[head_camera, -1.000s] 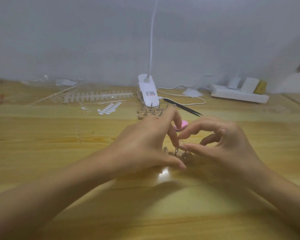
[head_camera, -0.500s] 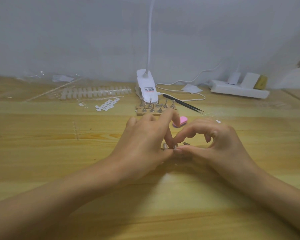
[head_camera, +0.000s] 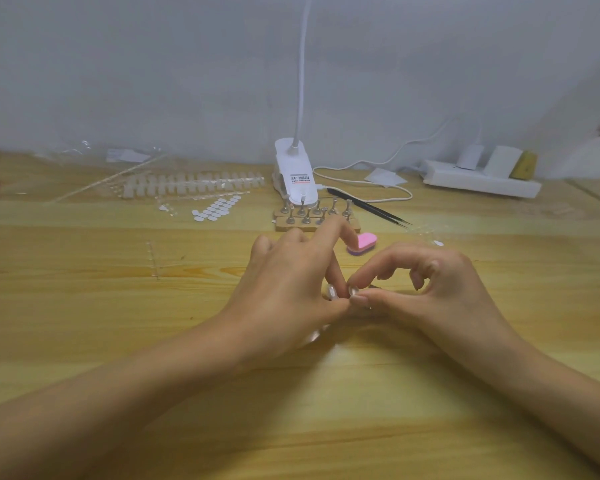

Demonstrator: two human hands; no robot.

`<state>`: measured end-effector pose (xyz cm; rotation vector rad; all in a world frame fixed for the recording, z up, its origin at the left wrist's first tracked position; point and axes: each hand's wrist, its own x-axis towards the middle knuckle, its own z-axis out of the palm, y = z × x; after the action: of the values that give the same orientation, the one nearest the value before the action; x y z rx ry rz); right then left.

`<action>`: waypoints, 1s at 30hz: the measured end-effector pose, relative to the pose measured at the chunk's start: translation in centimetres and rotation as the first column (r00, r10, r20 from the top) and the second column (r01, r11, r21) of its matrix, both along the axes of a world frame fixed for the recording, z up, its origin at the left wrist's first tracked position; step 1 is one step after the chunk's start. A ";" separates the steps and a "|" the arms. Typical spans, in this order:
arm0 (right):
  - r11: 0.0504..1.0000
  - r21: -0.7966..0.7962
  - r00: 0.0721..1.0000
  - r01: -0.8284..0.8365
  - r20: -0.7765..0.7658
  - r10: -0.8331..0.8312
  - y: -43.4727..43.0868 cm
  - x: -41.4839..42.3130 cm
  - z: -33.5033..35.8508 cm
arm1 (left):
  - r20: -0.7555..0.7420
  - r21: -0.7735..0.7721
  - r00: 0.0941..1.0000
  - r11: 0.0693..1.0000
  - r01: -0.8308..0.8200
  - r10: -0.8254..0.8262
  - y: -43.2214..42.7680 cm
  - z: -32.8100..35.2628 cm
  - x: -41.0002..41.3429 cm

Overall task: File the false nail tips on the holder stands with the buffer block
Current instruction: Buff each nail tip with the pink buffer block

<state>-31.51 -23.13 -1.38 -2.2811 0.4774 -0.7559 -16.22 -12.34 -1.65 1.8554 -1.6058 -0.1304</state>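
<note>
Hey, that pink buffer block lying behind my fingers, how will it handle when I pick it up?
The pink buffer block looks layered like foam, so probably light and slightly squashy. It lies flat on the wooden table, so it should not roll. Its matte top likely is not slippery.

The pale wooden bench point(head_camera: 84, 306) shows grain under a smooth, faintly shiny finish. The clear plastic false nail tips point(head_camera: 331, 292) look glossy. The small holder stands point(head_camera: 307, 216) are bright metal on a bare wooden strip point(head_camera: 312, 226). The pink buffer block point(head_camera: 362, 243) looks matt, and the white plastic lamp clip point(head_camera: 297, 174) is smooth.
</note>
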 end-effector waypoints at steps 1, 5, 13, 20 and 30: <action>1.000 -0.005 1.000 0.005 0.002 -0.005 0.0 0.0 0.0 | -0.007 0.001 1.000 1.000 0.002 -0.002 0.0 0.0 0.0; 0.994 -0.109 0.999 0.023 -0.020 -0.025 -0.1 0.0 -0.2 | -0.024 0.008 1.000 1.000 0.004 -0.004 0.0 0.1 0.0; 0.904 0.414 0.994 -0.110 0.032 0.107 -0.7 0.9 0.1 | -0.007 -0.013 1.000 1.000 0.013 -0.013 0.0 0.0 -0.1; 0.873 0.474 0.990 -0.110 -0.025 0.138 -1.6 1.4 -0.3 | -0.013 -0.010 1.000 1.000 0.014 -0.014 -0.2 -0.3 0.1; 0.975 0.218 0.986 -0.042 -0.150 0.076 -5.3 1.3 2.4 | -0.122 0.097 0.990 0.991 0.089 -0.077 -1.6 2.2 6.7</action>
<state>-30.22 -28.47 0.98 -2.1508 0.5339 -0.4713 -9.54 -13.97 0.52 1.8211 -1.6204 -0.3589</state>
